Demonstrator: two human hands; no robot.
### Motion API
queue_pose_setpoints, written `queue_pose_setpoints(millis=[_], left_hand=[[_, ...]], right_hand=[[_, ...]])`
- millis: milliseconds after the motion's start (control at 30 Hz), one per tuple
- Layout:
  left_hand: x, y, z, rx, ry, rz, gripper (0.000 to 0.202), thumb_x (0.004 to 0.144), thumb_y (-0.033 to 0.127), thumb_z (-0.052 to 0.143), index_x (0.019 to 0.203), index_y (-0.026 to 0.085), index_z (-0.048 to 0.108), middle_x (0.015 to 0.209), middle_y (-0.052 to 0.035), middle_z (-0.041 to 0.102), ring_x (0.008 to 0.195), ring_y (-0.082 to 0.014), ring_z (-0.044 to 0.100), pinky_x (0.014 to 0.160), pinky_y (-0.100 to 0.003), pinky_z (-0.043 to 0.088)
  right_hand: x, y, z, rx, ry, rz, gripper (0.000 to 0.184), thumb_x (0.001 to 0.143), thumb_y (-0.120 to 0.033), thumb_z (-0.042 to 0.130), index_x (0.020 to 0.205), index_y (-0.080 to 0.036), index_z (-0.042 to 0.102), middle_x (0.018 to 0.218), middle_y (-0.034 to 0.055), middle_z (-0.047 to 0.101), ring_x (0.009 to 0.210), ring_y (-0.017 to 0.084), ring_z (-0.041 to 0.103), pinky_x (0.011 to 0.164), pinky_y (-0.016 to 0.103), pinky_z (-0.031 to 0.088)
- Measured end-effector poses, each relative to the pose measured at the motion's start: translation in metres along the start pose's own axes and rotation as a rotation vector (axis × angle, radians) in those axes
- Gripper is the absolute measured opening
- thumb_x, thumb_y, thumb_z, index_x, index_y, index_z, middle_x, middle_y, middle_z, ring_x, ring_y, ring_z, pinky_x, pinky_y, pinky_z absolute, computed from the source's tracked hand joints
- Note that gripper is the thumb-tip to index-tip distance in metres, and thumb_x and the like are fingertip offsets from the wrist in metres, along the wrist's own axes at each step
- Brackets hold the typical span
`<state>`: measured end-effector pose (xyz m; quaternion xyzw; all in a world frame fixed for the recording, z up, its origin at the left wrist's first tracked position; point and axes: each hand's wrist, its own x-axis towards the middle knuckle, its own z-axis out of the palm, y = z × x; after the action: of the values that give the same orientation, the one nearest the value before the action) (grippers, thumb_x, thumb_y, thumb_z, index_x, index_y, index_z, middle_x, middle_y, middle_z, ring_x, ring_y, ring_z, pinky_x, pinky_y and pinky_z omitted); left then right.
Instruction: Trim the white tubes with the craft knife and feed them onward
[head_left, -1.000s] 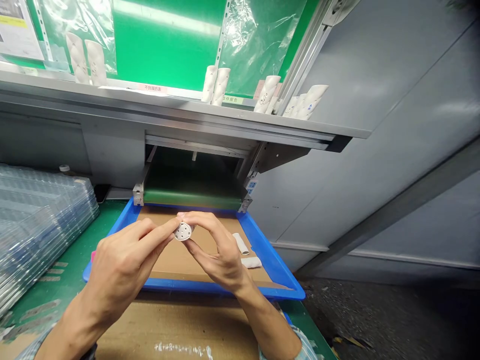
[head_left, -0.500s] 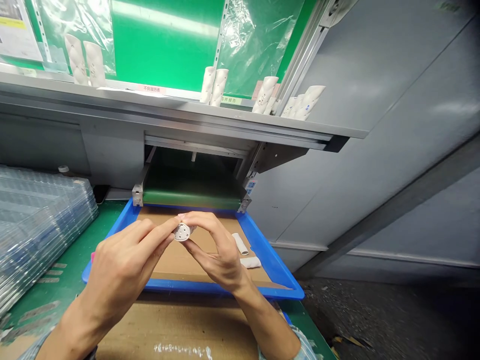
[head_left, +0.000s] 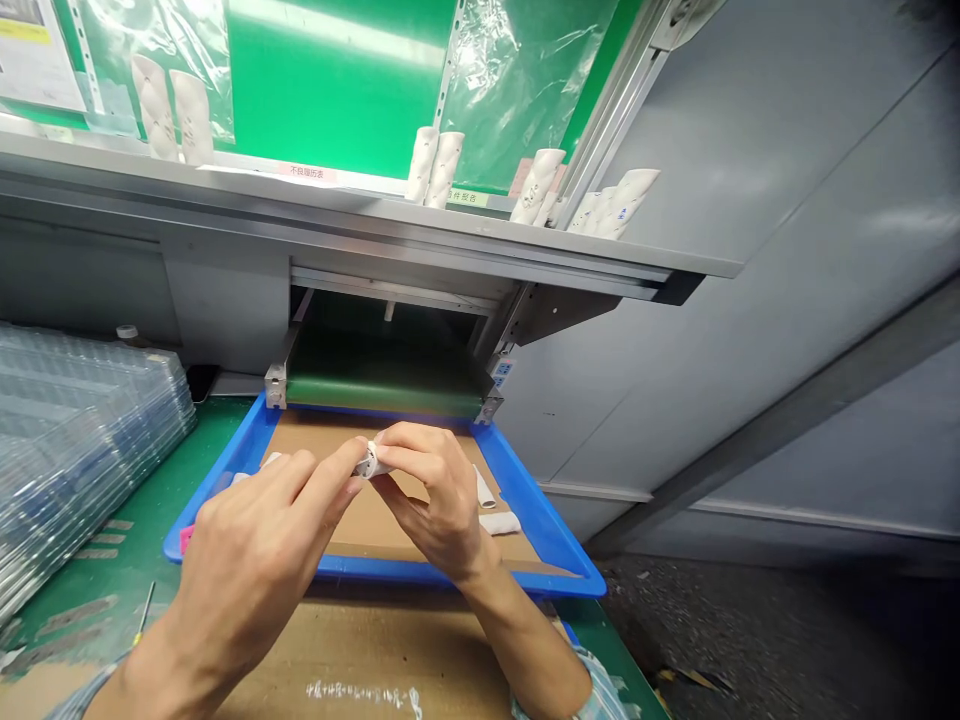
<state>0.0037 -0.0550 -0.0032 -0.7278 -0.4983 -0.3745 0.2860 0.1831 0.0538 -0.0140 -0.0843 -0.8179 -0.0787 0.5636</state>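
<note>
A short white cylinder (head_left: 373,460) with dark marks on its end face is held up over the middle of a blue plastic tray (head_left: 551,520), between the two hands. The fingers of the left hand (head_left: 244,545) pinch its near end from the left; those of the right hand (head_left: 442,490) pinch its body from the right. Below, a brown cardboard sheet (head_left: 367,530) lines the tray. Towards the tray's right edge lie two white tubes (head_left: 501,523), one partly behind the right hand; white pieces (head_left: 240,478) show near the left edge, half hidden by the left hand. A bright pink object (head_left: 186,538) sits at the near left corner. A green conveyor belt (head_left: 390,385) ends at the tray's far edge. On the green desk (head_left: 180,465), a stack of clear plastic trays (head_left: 82,440) fills the left side. Above, white patterned tubes (head_left: 448,170) stand on a grey metal shelf (head_left: 450,235).
</note>
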Motion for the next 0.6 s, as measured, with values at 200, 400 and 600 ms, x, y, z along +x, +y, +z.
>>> queue_pose_setpoints(millis=[200,400,600], left_hand=[[-0.0007,0.0079,0.0009,-0.165,-0.002,-0.083,0.029,0.118,0.029,0.045,0.142,0.024,0.061,0.111,-0.0016,0.084,0.087,-0.0154,0.082,0.083,-0.028,0.055],[0.0026,0.0067,-0.0074,-0.369,-0.118,-0.134,0.038,0.119,0.037,0.043,0.151,0.023,0.056,0.088,0.0045,0.079,0.070,-0.0084,0.075,0.058,-0.019,0.049],[-0.0063,0.0013,-0.0050,-0.399,-0.195,0.133,0.034,0.117,0.037,0.049,0.148,0.027,0.057,0.075,0.0078,0.066,0.061,-0.0113,0.064,0.058,-0.026,0.043]], right_hand=[[-0.0027,-0.0002,0.0021,-0.149,0.078,-0.061,0.030,0.104,-0.009,0.071,0.125,-0.026,0.058,0.104,0.0046,0.079,0.099,0.020,0.077,0.083,0.034,0.058],[-0.0050,-0.0038,0.0042,0.072,0.082,0.086,0.034,0.103,-0.009,0.072,0.128,-0.026,0.058,0.111,0.0067,0.074,0.100,0.021,0.074,0.080,0.035,0.062],[-0.0066,-0.0043,0.0058,0.292,0.109,0.230,0.042,0.099,-0.012,0.080,0.132,-0.026,0.059,0.116,0.0073,0.072,0.106,0.023,0.073,0.090,0.039,0.065]])
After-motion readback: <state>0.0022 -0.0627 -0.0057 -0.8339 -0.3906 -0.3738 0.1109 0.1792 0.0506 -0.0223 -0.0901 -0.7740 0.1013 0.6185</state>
